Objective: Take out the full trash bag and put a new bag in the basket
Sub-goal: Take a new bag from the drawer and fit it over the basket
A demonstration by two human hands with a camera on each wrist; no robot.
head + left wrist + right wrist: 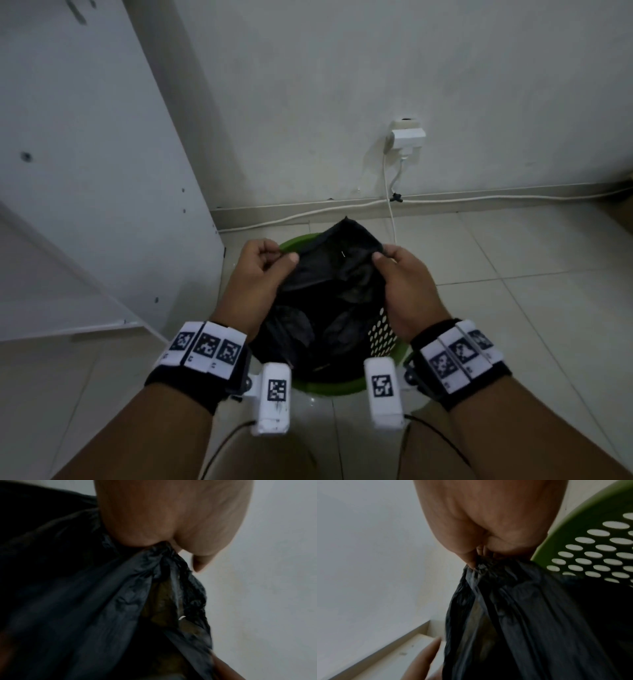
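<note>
A black trash bag (334, 274) sits in a green perforated basket (382, 330) on the tiled floor. Its top is pulled up above the rim. My left hand (270, 260) pinches the bag's left edge, and my right hand (387, 260) pinches the right edge. The left wrist view shows bunched black plastic (154, 563) gathered under the fingers. In the right wrist view the bag (505, 588) hangs taut from my right hand (481, 555), with the basket wall (590, 555) beside it. What lies inside the bag is mostly hidden.
A white cabinet panel (102, 171) stands close on the left. On the wall behind sits a socket with a plug (406, 135), and white cables (390, 212) run down and along the skirting. Open tiled floor (513, 291) lies to the right.
</note>
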